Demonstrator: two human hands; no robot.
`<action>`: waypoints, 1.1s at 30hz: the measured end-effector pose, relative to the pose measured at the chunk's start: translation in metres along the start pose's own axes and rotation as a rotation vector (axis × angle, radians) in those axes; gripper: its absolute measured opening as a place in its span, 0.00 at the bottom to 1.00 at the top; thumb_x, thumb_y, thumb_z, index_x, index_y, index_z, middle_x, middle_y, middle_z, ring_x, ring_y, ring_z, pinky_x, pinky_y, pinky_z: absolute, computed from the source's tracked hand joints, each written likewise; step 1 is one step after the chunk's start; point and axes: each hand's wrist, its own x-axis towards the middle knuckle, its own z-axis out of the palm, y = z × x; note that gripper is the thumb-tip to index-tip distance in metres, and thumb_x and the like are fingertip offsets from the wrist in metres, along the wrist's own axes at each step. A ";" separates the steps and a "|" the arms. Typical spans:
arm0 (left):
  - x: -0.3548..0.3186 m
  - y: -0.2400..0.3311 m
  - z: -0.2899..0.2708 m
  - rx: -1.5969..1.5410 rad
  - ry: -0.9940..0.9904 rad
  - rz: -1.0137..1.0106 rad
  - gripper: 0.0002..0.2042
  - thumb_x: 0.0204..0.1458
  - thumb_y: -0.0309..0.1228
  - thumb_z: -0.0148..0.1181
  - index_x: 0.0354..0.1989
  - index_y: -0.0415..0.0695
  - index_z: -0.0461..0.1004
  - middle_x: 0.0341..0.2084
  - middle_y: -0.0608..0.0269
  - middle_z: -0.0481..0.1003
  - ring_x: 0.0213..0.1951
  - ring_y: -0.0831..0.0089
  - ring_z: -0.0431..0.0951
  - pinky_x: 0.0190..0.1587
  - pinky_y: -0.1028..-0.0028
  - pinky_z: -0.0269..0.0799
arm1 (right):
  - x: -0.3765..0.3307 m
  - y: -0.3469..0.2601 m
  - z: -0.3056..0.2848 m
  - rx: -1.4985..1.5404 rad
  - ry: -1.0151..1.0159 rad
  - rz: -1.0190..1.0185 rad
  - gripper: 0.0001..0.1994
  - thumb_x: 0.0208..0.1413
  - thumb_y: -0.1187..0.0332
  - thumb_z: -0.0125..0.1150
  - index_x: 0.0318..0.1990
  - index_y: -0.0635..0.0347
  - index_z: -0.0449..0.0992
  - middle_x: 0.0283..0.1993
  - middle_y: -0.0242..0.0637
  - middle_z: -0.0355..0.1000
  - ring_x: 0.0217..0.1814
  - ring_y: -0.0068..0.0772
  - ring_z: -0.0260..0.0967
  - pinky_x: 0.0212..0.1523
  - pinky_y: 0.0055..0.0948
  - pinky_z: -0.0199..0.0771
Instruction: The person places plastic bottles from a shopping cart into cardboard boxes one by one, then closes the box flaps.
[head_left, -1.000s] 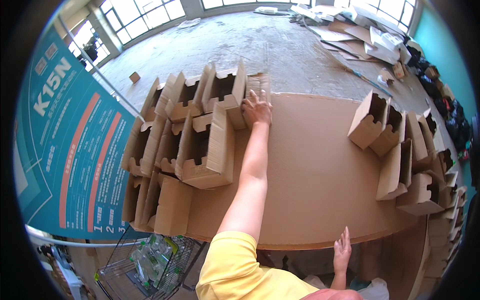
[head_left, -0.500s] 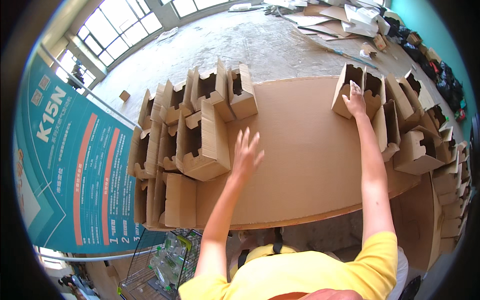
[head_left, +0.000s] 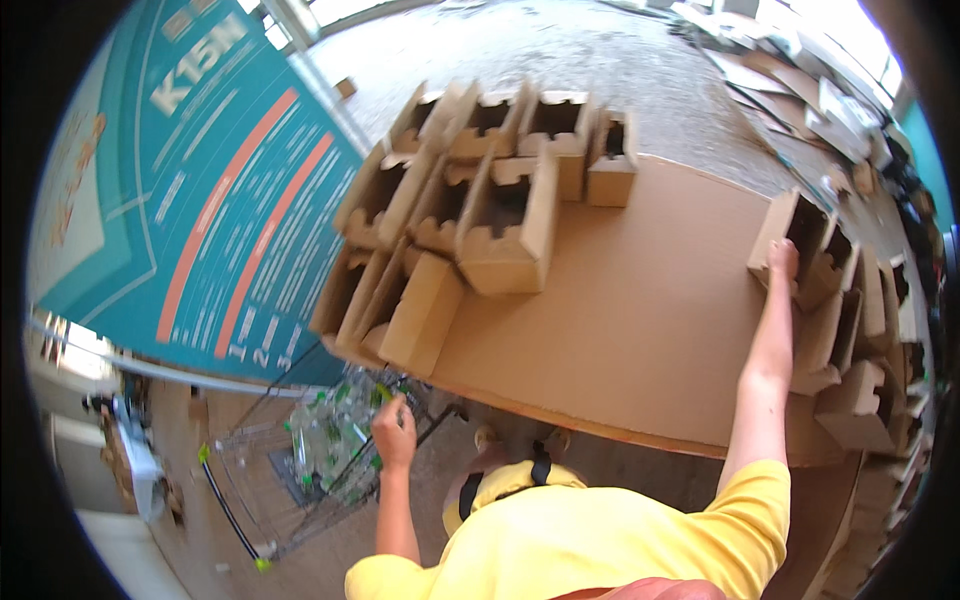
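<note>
My right hand (head_left: 783, 258) is closed at the near edge of an open-topped cardboard box (head_left: 773, 222), the leftmost of the group on the table's right side. Its fingertips are partly hidden. Down at the left, my left hand (head_left: 394, 432) has its fingers curled above the edge of a wire shopping cart (head_left: 318, 520); whether it grips anything is too small to tell. Inside that cart lie clear plastic bottles (head_left: 330, 430) with green tints. Several more open cardboard boxes (head_left: 510, 262) stand in rows on the table's left side.
A brown cardboard sheet (head_left: 640, 320) covers the tabletop between the box groups. Beyond the left boxes stands a large teal banner (head_left: 200, 210). More boxes crowd the right edge, and flattened cardboard and white foam (head_left: 775, 85) lie on the far floor.
My left hand has dropped from over the tabletop to the cart, its fingers now curled. My right hand has closed at the box edge. The view has swung left.
</note>
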 end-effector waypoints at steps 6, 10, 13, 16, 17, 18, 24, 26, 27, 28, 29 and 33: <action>-0.062 -0.203 -0.017 0.534 0.035 -0.531 0.28 0.49 0.29 0.63 0.59 0.38 0.63 0.57 0.43 0.65 0.58 0.48 0.66 0.55 0.54 0.64 | -0.092 -0.039 -0.066 -0.034 -0.193 -0.313 0.16 0.55 0.60 0.54 0.41 0.64 0.76 0.42 0.54 0.73 0.47 0.54 0.71 0.46 0.47 0.70; -0.094 -0.262 -0.022 0.640 -0.428 -0.818 0.35 0.53 0.51 0.56 0.62 0.37 0.59 0.58 0.40 0.64 0.58 0.48 0.65 0.55 0.52 0.63 | -0.186 -0.058 -0.105 0.017 -0.245 -0.408 0.15 0.56 0.61 0.54 0.41 0.63 0.77 0.41 0.51 0.74 0.46 0.53 0.71 0.47 0.46 0.69; -0.101 -0.273 -0.035 0.224 -0.718 -0.718 0.32 0.55 0.56 0.48 0.54 0.36 0.69 0.47 0.36 0.71 0.52 0.47 0.70 0.53 0.54 0.65 | -0.246 -0.065 -0.127 0.030 -0.279 -0.379 0.15 0.57 0.61 0.54 0.42 0.64 0.77 0.41 0.50 0.75 0.47 0.51 0.71 0.48 0.44 0.69; -0.113 -0.256 -0.078 0.222 -0.751 -0.581 0.29 0.57 0.55 0.46 0.49 0.39 0.74 0.42 0.37 0.74 0.48 0.46 0.72 0.51 0.55 0.67 | -0.285 -0.066 -0.141 -0.017 -0.280 -0.308 0.15 0.57 0.61 0.54 0.43 0.63 0.77 0.42 0.50 0.75 0.47 0.51 0.71 0.47 0.44 0.69; -0.124 -0.259 -0.093 0.295 -0.758 -0.554 0.29 0.57 0.55 0.45 0.49 0.40 0.74 0.42 0.38 0.74 0.48 0.46 0.73 0.50 0.55 0.67 | -0.295 -0.065 -0.145 -0.042 -0.274 -0.286 0.15 0.57 0.61 0.54 0.43 0.63 0.77 0.42 0.50 0.75 0.47 0.50 0.71 0.47 0.43 0.69; -0.136 -0.265 -0.105 0.369 -0.763 -0.528 0.28 0.58 0.55 0.45 0.48 0.41 0.74 0.42 0.39 0.74 0.47 0.46 0.73 0.49 0.55 0.68 | -0.302 -0.063 -0.147 -0.028 -0.269 -0.289 0.15 0.57 0.61 0.54 0.43 0.63 0.77 0.42 0.50 0.75 0.47 0.50 0.71 0.47 0.43 0.69; -0.183 -0.296 -0.103 0.475 -0.489 -0.455 0.22 0.59 0.50 0.47 0.42 0.41 0.72 0.33 0.42 0.76 0.39 0.46 0.75 0.42 0.52 0.69 | -0.316 -0.061 -0.146 0.076 -0.258 -0.301 0.15 0.58 0.61 0.53 0.42 0.64 0.77 0.40 0.50 0.75 0.44 0.51 0.71 0.46 0.43 0.69; -0.179 -0.291 -0.098 0.518 -0.441 -0.429 0.20 0.59 0.48 0.48 0.40 0.41 0.72 0.30 0.42 0.76 0.37 0.45 0.76 0.40 0.52 0.70 | -0.316 -0.052 -0.141 0.085 -0.239 -0.315 0.15 0.58 0.61 0.53 0.42 0.64 0.77 0.40 0.50 0.75 0.44 0.52 0.71 0.46 0.43 0.69; -0.179 -0.287 -0.098 0.505 -0.448 -0.441 0.20 0.59 0.49 0.48 0.39 0.41 0.72 0.30 0.42 0.76 0.37 0.45 0.76 0.40 0.52 0.70 | -0.314 -0.049 -0.139 0.091 -0.232 -0.330 0.15 0.58 0.60 0.53 0.42 0.64 0.77 0.40 0.50 0.75 0.44 0.52 0.71 0.46 0.44 0.68; -0.175 -0.284 -0.099 0.492 -0.451 -0.450 0.20 0.58 0.49 0.48 0.39 0.41 0.73 0.29 0.41 0.76 0.37 0.44 0.76 0.39 0.51 0.70 | -0.311 -0.046 -0.139 0.113 -0.253 -0.340 0.15 0.58 0.60 0.53 0.42 0.64 0.77 0.40 0.50 0.75 0.45 0.52 0.71 0.46 0.44 0.68; -0.172 -0.281 -0.100 0.479 -0.454 -0.459 0.20 0.58 0.49 0.48 0.39 0.41 0.73 0.29 0.41 0.76 0.37 0.44 0.76 0.39 0.51 0.70 | -0.308 -0.043 -0.139 0.134 -0.273 -0.351 0.15 0.58 0.60 0.53 0.42 0.64 0.76 0.41 0.50 0.75 0.46 0.52 0.70 0.47 0.44 0.68; -0.170 -0.266 -0.095 0.475 -0.477 -0.534 0.24 0.58 0.52 0.45 0.38 0.43 0.77 0.33 0.40 0.76 0.40 0.44 0.75 0.42 0.51 0.69 | -0.295 -0.022 -0.143 0.075 -0.280 -0.427 0.16 0.59 0.59 0.53 0.42 0.64 0.75 0.42 0.50 0.73 0.47 0.52 0.68 0.47 0.44 0.67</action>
